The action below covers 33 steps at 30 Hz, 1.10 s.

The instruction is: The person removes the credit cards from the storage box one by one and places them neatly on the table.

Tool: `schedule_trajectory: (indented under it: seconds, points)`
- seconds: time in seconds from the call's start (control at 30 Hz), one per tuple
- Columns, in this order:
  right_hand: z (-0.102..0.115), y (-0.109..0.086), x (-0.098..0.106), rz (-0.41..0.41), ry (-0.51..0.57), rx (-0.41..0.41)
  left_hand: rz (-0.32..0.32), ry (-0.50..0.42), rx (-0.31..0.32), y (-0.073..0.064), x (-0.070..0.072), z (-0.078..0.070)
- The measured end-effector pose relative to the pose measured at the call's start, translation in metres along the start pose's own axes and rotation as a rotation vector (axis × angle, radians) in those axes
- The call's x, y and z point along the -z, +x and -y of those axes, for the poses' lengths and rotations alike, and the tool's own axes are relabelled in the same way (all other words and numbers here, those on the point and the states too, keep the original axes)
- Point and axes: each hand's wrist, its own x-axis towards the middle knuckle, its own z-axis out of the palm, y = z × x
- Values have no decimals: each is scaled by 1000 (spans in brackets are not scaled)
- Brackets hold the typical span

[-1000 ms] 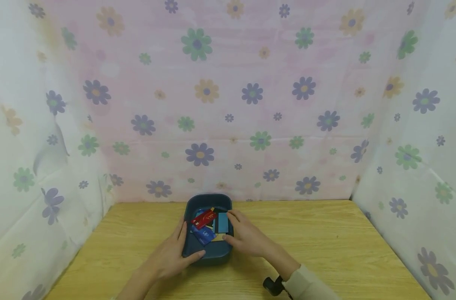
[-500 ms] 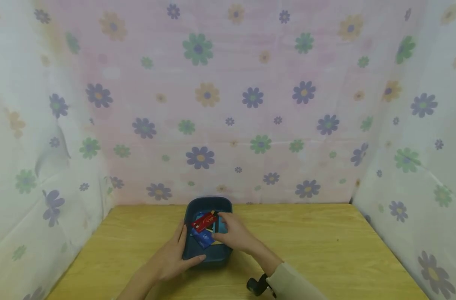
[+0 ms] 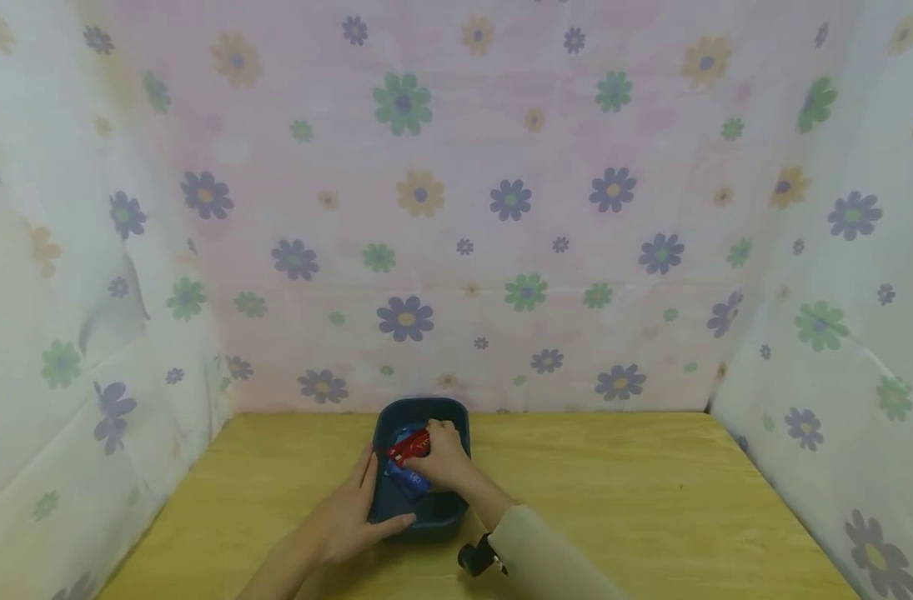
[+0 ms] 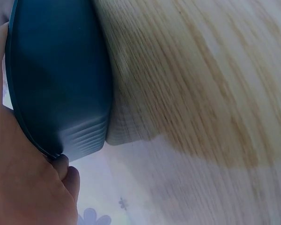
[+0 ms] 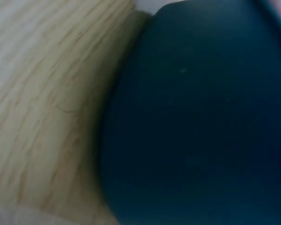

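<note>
A dark blue-green plastic box [image 3: 420,408] stands on the wooden table, holding several cards. On top lies a red card [image 3: 406,450] over a blue card [image 3: 409,483]. My left hand [image 3: 343,512] grips the box's left side, thumb across the near rim; the left wrist view shows curled fingertips at the rim of the box [image 4: 61,75]. My right hand [image 3: 448,458] reaches inside from the right, thumb and fingers spread at the red card and covering its right end. In the right wrist view the box wall [image 5: 192,117] fills most of the picture and hides the fingers.
The wooden table [image 3: 614,492] extends to both sides of the box. Behind it hangs a flowered cloth [image 3: 456,208], with more cloth at both sides. A black device [image 3: 477,557] is on the right wrist.
My right hand has moved left from the box's right rim, over the teal card, to the red card. The left hand keeps its place on the box.
</note>
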Motion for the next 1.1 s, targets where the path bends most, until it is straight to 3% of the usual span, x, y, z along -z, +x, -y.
schedule_trajectory:
  seconds: [0.23, 0.6, 1.1]
  points:
    - [-4, 9, -24, -55, -196, -33, 6, 20, 16, -5, 2, -1]
    - [-4, 22, -23, -142, -168, -148, -4, 45, -4, 4, 4, 2]
    - [-14, 25, -30, -129, -172, -220, 6, 28, 1, 2, -5, 4]
